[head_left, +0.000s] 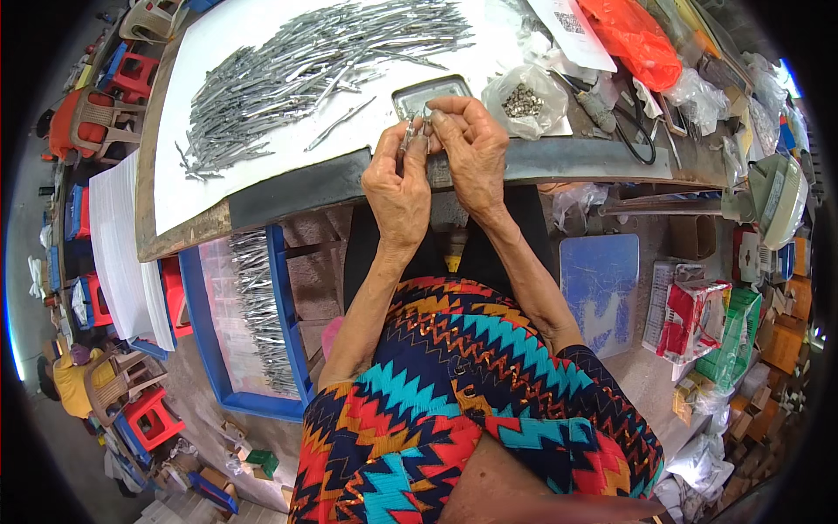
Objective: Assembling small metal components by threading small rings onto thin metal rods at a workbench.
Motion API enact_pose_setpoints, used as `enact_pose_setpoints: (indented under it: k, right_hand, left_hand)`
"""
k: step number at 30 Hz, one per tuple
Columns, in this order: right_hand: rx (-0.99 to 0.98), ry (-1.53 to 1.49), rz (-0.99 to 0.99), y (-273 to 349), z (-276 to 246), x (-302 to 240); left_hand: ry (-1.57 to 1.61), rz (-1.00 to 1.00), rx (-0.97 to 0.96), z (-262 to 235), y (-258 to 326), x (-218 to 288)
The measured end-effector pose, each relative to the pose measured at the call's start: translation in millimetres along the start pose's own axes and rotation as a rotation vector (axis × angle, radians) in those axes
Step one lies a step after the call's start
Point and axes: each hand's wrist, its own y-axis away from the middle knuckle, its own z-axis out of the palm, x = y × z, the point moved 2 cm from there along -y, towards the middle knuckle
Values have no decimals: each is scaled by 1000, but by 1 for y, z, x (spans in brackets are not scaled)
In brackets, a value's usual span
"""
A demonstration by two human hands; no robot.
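Note:
Both my hands meet over the near edge of the table. Closed fingers of my left hand point(397, 194) grip a thin shiny metal piece point(405, 147), whose lower part the fingers hide. Beside it, my right hand point(474, 157) is pinched at the upper end of that piece; whatever small part lies between its fingertips is too small to name. Just beyond the hands is a small shallow grey tray point(432, 90). To its right sits a clear plastic bag point(548, 109) holding small metal parts point(522, 101). A big heap of slim grey metal strips point(288, 87) covers the white sheet point(188, 87).
One loose strip point(340, 122) lies apart from the heap. Pliers-like dark-handled tool point(602, 113), red plastic bag point(633, 39) and a printed paper point(572, 31) crowd the table's right. Below left, a blue tray point(292, 327) holds more shiny strips. A lamp point(777, 201) stands at right.

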Motion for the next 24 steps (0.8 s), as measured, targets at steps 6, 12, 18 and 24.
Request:
enact_pose_setpoints:
  k: [6,12,18,24]
  right_hand:
    - [56,4,-35,3,11,2]
    - [70,-203,100,-2,9,8]
    - [-1,-318,183,-2,4,6]
    - [-18,-298,108,0,13,3]
  left_hand:
    - [193,-119,0,-2,-3,4]
    - [332,-169,-25,-3,-1,1]
    - [397,-190,-86,-5,1,0]
    - [344,-190,-61,-10,-1,6]
